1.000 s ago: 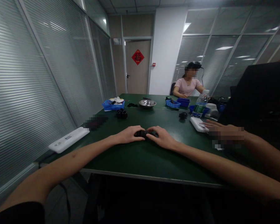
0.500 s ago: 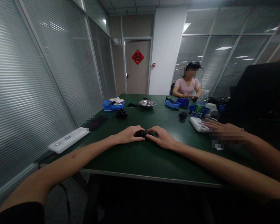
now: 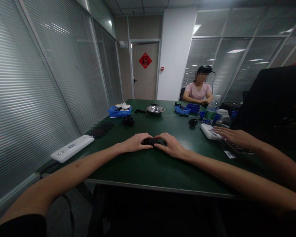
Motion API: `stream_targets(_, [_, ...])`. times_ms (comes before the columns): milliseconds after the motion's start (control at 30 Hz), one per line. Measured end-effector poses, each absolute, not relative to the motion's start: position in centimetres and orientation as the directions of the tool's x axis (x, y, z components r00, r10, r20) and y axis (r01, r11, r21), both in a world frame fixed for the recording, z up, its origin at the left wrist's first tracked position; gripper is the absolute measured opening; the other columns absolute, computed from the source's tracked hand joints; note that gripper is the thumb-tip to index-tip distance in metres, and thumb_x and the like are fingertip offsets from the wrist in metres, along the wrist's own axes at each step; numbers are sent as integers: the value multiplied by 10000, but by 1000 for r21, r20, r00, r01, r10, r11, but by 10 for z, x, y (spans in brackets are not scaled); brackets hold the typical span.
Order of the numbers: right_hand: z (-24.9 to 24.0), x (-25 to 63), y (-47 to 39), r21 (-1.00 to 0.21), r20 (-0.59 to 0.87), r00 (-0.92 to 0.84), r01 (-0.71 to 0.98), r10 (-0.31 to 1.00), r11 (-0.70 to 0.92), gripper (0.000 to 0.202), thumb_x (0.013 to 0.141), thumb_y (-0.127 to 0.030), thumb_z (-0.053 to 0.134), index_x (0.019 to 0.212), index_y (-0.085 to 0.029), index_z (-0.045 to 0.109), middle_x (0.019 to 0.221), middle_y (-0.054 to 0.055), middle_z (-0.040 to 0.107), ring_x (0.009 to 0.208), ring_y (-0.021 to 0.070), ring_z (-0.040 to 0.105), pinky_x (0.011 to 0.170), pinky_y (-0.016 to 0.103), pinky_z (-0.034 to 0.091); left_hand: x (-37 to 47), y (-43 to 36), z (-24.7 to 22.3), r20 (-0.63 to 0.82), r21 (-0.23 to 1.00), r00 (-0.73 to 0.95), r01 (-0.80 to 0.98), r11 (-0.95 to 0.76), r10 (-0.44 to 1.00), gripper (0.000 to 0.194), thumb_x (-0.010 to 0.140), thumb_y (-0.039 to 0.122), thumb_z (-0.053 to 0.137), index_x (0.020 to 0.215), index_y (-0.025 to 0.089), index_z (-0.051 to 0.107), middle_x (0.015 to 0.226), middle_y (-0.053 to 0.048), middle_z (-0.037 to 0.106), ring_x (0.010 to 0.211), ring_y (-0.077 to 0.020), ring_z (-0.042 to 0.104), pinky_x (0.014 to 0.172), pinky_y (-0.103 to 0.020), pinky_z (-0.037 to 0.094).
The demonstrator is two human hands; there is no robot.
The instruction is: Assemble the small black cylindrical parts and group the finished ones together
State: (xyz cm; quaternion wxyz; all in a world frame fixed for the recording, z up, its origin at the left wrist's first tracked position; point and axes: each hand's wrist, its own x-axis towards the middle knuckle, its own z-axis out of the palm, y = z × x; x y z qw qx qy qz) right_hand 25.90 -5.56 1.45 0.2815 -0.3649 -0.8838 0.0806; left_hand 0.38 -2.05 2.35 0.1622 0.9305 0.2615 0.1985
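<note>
Co-worker's arms (image 3: pixel 193 99) drew inward — black object (image 3: pixel 149 141) between left fingers (image 3: pixel 146 135) and right fingers (image 3: pixel 162 135).

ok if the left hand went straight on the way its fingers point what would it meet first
Most likely the right hand, which faces it across the black object. The left hand seems to grip that object, so that would travel along; depth between the hands is hard to judge.

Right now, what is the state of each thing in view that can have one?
Black part: held, partly hidden
Left grip: curled around it
Right grip: curled at its right end
Left white case: lying flat
Bottle: standing
Bowl: upright, contents unclear
Left basket: upright, loaded
Door: looks shut
Left blinds: lowered
</note>
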Motion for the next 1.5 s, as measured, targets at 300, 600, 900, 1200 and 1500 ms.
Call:
stream_targets(300, [13,258,-55,-358,446,-554,609,703,707,302,1038,-438,533,1186,-213,671,1163,102,712,1076,261,636,976,447,507,3,-20,24,288,390,792,417,-821,539,482,953,551,627,1266,184,629,1107,-79,643,995,-225,621,841,-325,477])
stream_targets(600, [14,259,-55,-307,494,-578,583,650,752,253,990,-388,630,1183,-226,652,1159,93,697,1069,262,632,951,438,518,3,-15,17,306,394,788,406,-824,535,484,941,563,640,1241,183,640,1093,-79,647,976,-221,621,826,-321,470])
stream_targets(900, [14,256,-55,-361,459,-537,615,708,701,321,988,-407,626,1240,-208,628,1178,100,700,1079,262,649,949,426,525,2,-18,21,290,391,790,417,-820,540,472,956,546,623,1254,181,626,1113,-81,643,991,-222,619,837,-322,474])
stream_targets(1200, [14,259,-58,-314,478,-594,572,647,757,312,960,-386,670,1219,-218,624,1185,102,684,1080,262,638,932,418,531,3,-17,20,301,397,788,409,-822,537,445,948,541,640,1194,171,635,1074,-74,644,957,-216,617,812,-311,460])
stream_targets(1500, [12,258,-53,-298,439,-572,635,693,712,288,1004,-420,606,1163,-189,673,1118,108,718,1030,263,654,917,427,527,3,-17,21,291,384,792,416,-824,536,481,952,554,630,1253,179,635,1098,-78,644,978,-220,617,831,-315,467])
